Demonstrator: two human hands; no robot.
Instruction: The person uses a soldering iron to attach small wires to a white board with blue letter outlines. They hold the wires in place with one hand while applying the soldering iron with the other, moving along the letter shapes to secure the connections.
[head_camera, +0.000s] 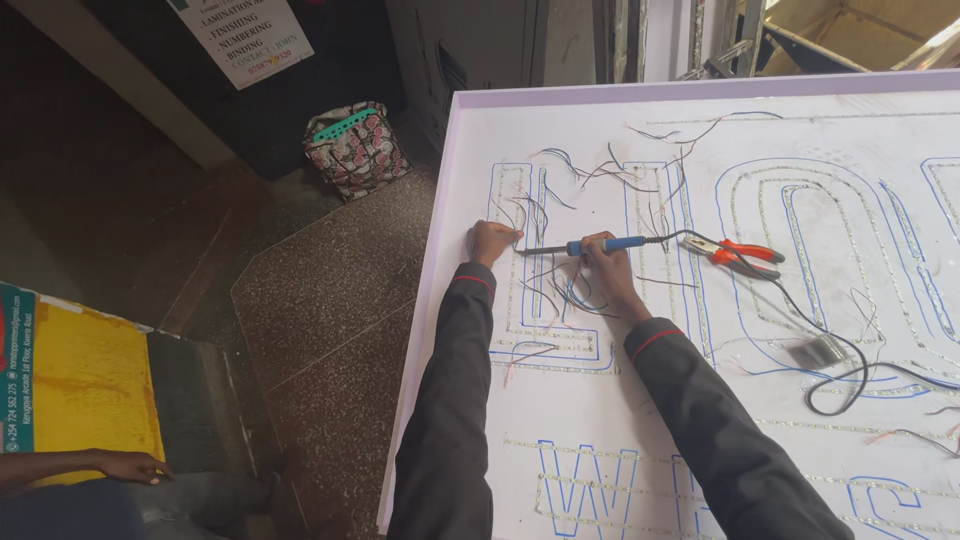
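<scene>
**Two hands at a soldering iron on the white sign panel**

Two hands of ours work on the panel. Our right hand (603, 255) is closed around the blue grip of the soldering iron (590, 246), which lies nearly level, its long axis running left to right, the thin metal tip pointing left toward our left hand (491, 241). That hand is curled shut, pinching thin wires (520, 212) just beside the tip. The iron's black cord (800, 310) trails off to the right in a loose curve. Beneath lies the white sign panel (600, 420), flat and smooth, with blue outlined letters edged by rows of small dotted lights and strewn with loose, thin wires. Near the cord rest orange-handled pliers (742, 256). Beyond the panel's left edge, on the speckled stone floor (330, 300), stands a patterned fabric bag (355, 148); we cannot see inside it. Another person's hand (130, 466) rests at lower left.
</scene>
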